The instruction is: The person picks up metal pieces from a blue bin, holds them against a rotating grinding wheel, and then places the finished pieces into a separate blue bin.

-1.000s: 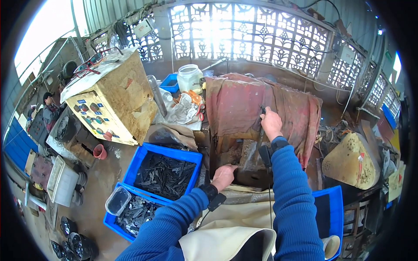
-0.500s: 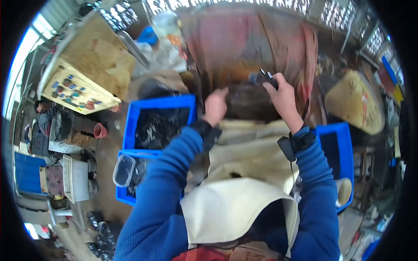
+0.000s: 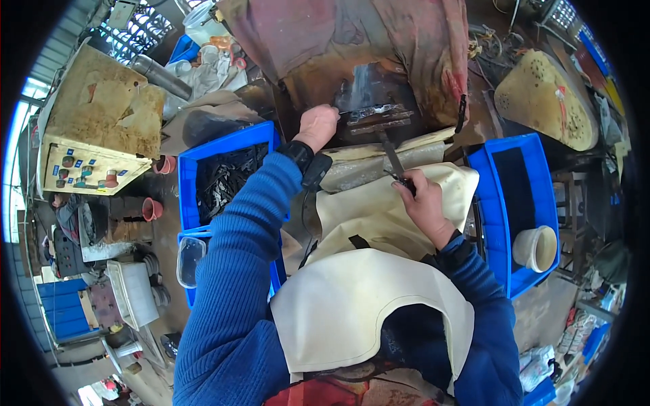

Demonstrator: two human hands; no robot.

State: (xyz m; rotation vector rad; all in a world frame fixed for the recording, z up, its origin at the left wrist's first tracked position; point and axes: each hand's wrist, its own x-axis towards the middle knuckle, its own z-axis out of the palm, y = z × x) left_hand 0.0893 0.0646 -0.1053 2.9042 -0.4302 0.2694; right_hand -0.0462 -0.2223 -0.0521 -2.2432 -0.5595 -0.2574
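Observation:
My left hand (image 3: 318,126) is closed beside the left end of a flat metal ledge (image 3: 380,120). A thin, shiny strip (image 3: 371,110) lies along that ledge, close to my fingertips; what the fingers hold is hidden. Lower down, my right hand (image 3: 426,206) is closed around a small dark piece (image 3: 405,181), whose kind I cannot make out. A flat metal bar (image 3: 392,154) slopes from the ledge toward this hand. Behind the ledge, a whitish streak like water (image 3: 361,84) shows in a dark recess under a stained reddish cloth (image 3: 318,34).
Blue bins stand on both sides: the left bin (image 3: 191,196) holds dark strips, the right bin (image 3: 502,223) a pale tub (image 3: 535,248). A clear plastic box (image 3: 191,260) is left of my arm. A yellowed control box (image 3: 101,115) stands far left.
My right hand has come down and toward me from the recess, keeping a dark piece in its fingers. My left hand has shifted slightly up and left. The ledge shows more clearly.

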